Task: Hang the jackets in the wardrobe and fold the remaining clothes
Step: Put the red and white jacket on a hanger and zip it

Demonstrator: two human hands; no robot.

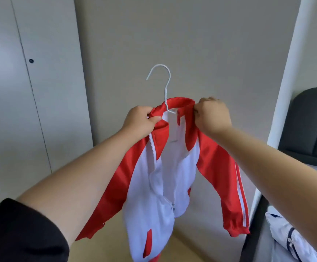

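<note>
At the far left stood the wardrobe [31, 91], its pale doors closed as far as the view showed, with a small dark fitting on one panel. Nearer the middle, the left hand [141, 121] was curled round the left side of the red collar, thumb pinching the fabric. Between the hands rose the white wire hanger [165, 86], its hook free in the air and its shoulders hidden inside the red and white jacket [153, 186], which hung open-fronted and held up before the wall, well clear of any rail. The right hand [213, 115] gripped the right side of the collar with its fingers closed on the cloth. At the lower right lay another white garment [286, 242], beside a dark chair [312, 125].

The step in hand seemed to be seating the jacket on the hanger. The next move would likely call for freeing one hand to open the wardrobe door, then carrying the hook to the rail.
</note>
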